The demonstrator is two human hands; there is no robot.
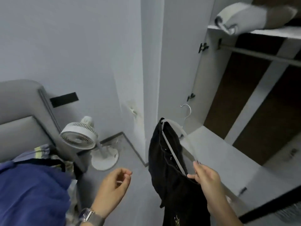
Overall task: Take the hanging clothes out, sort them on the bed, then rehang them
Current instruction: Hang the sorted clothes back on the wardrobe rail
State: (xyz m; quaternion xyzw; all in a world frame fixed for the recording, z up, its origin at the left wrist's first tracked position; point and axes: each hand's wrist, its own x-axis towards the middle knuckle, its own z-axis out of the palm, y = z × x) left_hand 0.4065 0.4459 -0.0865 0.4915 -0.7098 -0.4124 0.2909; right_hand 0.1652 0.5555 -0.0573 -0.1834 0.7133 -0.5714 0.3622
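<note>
A black garment (169, 162) hangs on a white hanger (175, 126) with a metal hook pointing up toward the open wardrobe. My right hand (206, 181) pinches the lower end of the hanger and the cloth there. To its left, my left hand (114, 186) floats free with loosely curled fingers and nothing in it; a watch sits on its wrist. The bare wardrobe rail (260, 54) crosses the upper right. On the bed at lower left lie a blue garment (32, 190) and striped clothes (44, 152).
A white standing fan (79, 137) stands on the floor between the grey headboard (21, 115) and the wall. The open wardrobe door (153, 79) stands edge-on in the middle. A rolled grey bundle (254, 15) lies on the wardrobe's top shelf. A white ledge (219, 159) runs inside the wardrobe.
</note>
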